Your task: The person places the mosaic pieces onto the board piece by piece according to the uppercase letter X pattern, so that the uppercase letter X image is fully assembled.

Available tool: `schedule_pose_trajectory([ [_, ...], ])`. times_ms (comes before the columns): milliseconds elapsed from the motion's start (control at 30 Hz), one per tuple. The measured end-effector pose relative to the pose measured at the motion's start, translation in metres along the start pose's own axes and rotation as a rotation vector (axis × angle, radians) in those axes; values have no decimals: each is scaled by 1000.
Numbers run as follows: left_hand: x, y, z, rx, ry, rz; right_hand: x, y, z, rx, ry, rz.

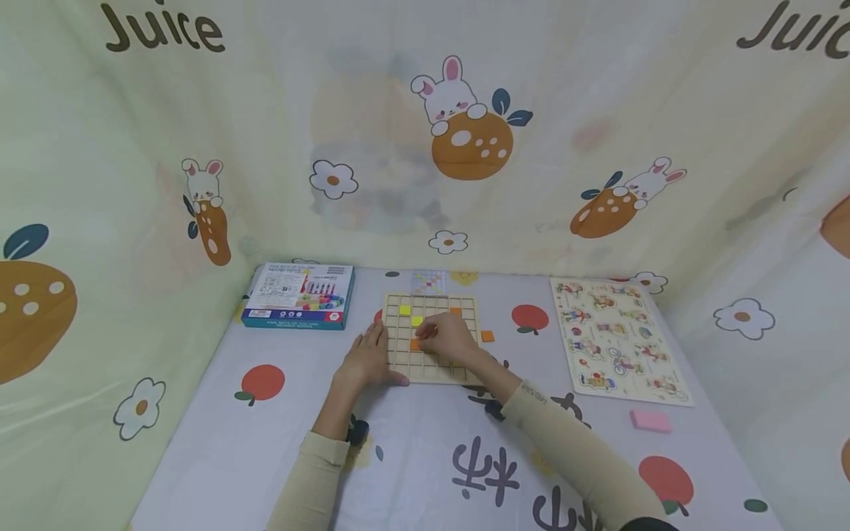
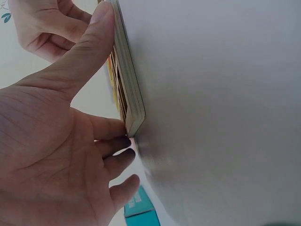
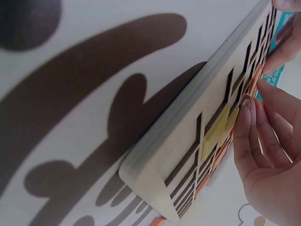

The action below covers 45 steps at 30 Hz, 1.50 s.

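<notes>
A wooden grid board (image 1: 432, 373) lies flat on the table with square tiles in some of its cells. My left hand (image 1: 364, 361) steadies its near left corner, thumb (image 2: 94, 44) stretched along the near edge and fingers at the left side. Over the middle of the grid, my right hand (image 1: 450, 338) has its fingertips bunched at an orange tile (image 1: 415, 344) and pinches it down at the board's face. Yellow tiles (image 1: 405, 310) sit in cells farther back, and another orange tile (image 1: 455, 312) is behind my right hand. Part of the grid is hidden under that hand.
A loose orange tile (image 1: 488, 336) lies right of the board, and a small grid-pattern card (image 1: 430, 282) behind it. At the back left is a flat blue-and-white box (image 1: 299, 295). To the right are a picture puzzle board (image 1: 620, 346) and a pink block (image 1: 651, 421).
</notes>
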<state>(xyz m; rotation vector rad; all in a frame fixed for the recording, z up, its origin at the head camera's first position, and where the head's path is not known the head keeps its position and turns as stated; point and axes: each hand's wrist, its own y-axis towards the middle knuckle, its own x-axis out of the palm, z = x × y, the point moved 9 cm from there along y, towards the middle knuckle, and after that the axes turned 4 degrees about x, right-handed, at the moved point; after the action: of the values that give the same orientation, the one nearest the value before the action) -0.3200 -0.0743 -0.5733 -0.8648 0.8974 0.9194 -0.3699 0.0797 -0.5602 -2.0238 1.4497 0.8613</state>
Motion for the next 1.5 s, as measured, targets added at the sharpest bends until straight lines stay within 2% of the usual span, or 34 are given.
schedule_pose_trajectory([
  [100,1,0,1,2,-7,-4,-6,-3,3,9,10,17],
  [333,-2,-1,1,-10,-21,0,-33,-11,16,31,-6,116],
  [633,-5,-1,3,-22,-39,20,-73,-26,52,105,-25,195],
  [800,-1,2,0,-34,-51,14,-87,-32,78,180,-35,182],
  [1000,2,2,1,-38,-52,5,-93,-40,97,230,-125,124],
  [1167,2,-2,2,-30,-51,1,-89,-45,109,238,-122,98],
  [1300,2,-1,2,-20,-54,15,-89,-48,114,240,-115,108],
  [1500,-1,-3,4,-10,-24,23,-92,-49,110,182,-108,143],
])
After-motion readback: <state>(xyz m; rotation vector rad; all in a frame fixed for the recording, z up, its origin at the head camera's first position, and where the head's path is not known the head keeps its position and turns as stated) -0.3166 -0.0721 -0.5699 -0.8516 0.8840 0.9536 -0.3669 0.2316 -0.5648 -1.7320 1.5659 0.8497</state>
